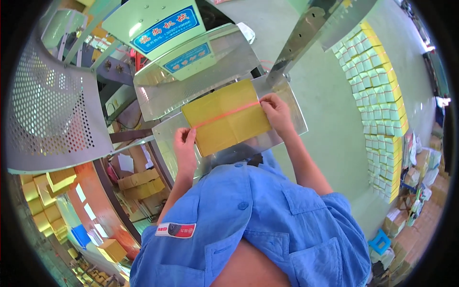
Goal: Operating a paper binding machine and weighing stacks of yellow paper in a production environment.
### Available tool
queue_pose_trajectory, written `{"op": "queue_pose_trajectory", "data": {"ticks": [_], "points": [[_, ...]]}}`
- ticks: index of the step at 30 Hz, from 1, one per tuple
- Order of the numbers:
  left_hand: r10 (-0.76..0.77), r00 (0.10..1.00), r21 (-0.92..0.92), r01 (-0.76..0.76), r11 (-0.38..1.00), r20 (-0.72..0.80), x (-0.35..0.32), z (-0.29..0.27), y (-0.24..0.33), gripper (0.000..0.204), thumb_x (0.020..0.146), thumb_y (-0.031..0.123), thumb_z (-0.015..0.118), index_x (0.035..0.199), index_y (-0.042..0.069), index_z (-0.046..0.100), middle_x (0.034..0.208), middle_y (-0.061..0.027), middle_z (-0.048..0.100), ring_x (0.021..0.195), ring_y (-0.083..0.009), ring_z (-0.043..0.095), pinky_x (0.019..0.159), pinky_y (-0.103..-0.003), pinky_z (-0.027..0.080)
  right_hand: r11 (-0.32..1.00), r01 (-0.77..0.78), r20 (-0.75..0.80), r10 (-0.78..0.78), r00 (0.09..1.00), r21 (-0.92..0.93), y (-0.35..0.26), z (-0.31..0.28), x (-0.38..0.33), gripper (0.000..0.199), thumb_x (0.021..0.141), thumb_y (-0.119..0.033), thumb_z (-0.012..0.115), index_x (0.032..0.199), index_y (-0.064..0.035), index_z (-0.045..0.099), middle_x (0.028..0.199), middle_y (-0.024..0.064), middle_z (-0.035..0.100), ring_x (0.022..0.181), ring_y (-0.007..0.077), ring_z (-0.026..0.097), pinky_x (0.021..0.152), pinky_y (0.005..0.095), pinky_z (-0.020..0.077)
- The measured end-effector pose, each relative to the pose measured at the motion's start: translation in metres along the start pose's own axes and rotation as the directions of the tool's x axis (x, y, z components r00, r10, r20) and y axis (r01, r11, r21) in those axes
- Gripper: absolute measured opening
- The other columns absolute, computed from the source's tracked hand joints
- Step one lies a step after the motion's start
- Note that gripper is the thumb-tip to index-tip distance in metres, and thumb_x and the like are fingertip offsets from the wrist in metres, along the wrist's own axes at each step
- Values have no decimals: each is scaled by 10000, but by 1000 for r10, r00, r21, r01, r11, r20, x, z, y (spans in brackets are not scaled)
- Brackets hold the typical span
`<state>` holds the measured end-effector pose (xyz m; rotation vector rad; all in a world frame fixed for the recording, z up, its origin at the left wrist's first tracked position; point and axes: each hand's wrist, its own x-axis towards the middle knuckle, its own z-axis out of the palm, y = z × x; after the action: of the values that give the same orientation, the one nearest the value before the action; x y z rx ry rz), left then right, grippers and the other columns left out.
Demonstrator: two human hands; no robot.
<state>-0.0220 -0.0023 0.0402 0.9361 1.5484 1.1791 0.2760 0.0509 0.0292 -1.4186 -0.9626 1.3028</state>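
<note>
A flat yellow paper-wrapped bundle lies on a shiny metal work surface in front of me. Across its top runs a stretched pink band, from the left edge to the right edge. My left hand is closed at the left edge, thumb and fingers pinching where the band goes over. At the opposite edge, my right hand pinches the band's other end, thumb toward the paper. The underside of the bundle and the fingertips beneath it are hidden.
Just beyond the bundle stands a machine with a tilted metal cover. A slanting metal arm rises at the right. Perforated sheet metal is on the left. Banded stacks line the floor at right, near a blue stool.
</note>
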Motion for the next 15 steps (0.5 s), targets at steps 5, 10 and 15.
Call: {"op": "queue_pose_trajectory", "data": {"ticks": [5, 10, 15], "points": [[-125, 992, -126, 121, 985, -28, 11, -4, -10, 299, 976, 336, 526, 1075, 60, 582, 969, -14, 601, 882, -131, 550, 775, -316, 440, 974, -23, -24, 18, 1000, -226, 7, -5, 15, 205, 908, -150, 574, 1045, -6, 626, 937, 45, 645, 880, 112, 593, 795, 265, 473], [-331, 930, -37, 341, 939, 157, 71, -45, -75, 552, 970, 441, 449, 1338, 30, 482, 1256, -113, 569, 1137, -240, 554, 959, -391, 449, 948, 280, 93, -269, 959, -152, 88, 0, 58, 314, 936, -267, 556, 1099, -14, 647, 1140, 106, 637, 1052, 243, 594, 928, 347, 461], [-425, 860, -23, 449, 893, 282, 84, -33, -112, 495, 976, 391, 449, 1322, 41, 502, 1235, -123, 587, 1053, -259, 607, 859, -412, 523, 924, 68, 62, -48, 997, -376, 54, 42, 35, 305, 943, -291, 511, 1072, -53, 650, 1045, 149, 657, 978, 315, 614, 879, 391, 475]]}}
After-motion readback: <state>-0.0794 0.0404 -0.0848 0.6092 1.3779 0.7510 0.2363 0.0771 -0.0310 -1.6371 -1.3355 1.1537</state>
